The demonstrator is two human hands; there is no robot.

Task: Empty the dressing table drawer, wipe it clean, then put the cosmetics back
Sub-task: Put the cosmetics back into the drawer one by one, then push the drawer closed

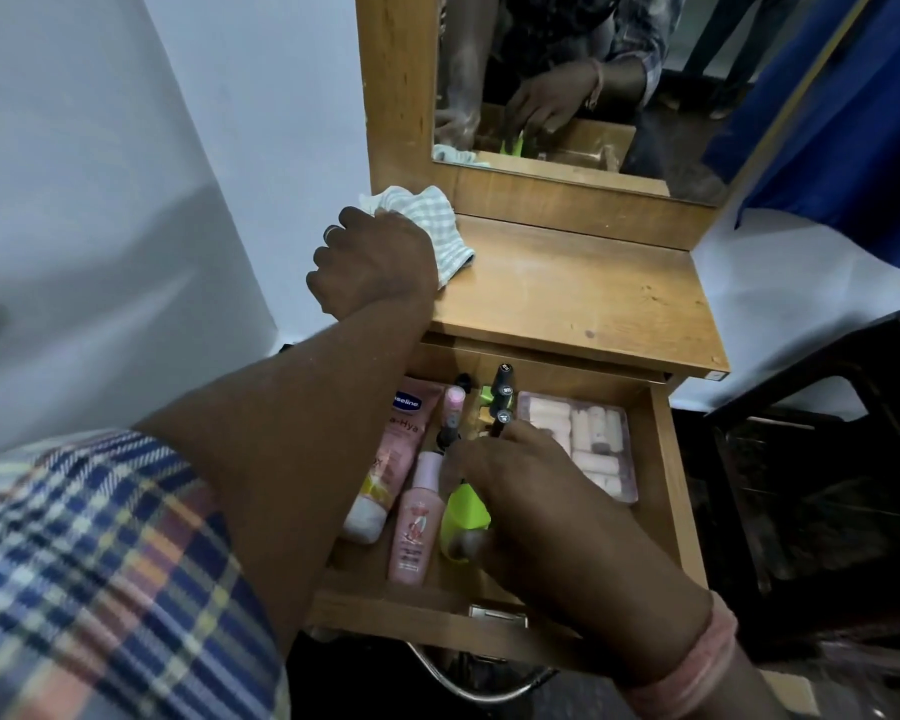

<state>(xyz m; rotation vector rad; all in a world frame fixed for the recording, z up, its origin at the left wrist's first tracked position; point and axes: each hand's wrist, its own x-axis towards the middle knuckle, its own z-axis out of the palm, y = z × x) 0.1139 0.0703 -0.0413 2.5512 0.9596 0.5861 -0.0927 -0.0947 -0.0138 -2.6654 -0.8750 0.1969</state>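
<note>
While our left hand (372, 262) clutches one cloth (427, 220), our right hand (515, 480) grasps one green item (463, 517) beside two pink bottles (418, 522) in the drawer (668, 459).

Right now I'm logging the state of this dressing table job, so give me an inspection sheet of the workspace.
Surface: wooden tabletop, bare wood apart from a cloth at its left edge.
Job's things: drawer open, holding a Vaseline tube, pink bottle, green item, dark sticks, clear box of pink rolls.
Clutter: nothing seen.
Grips: left hand grips the checked cloth; right hand reaches among the cosmetics, its hold unclear.
Cables: nothing seen.
Surroundings: mirror, white wall, blue curtain, dark chair.
</note>
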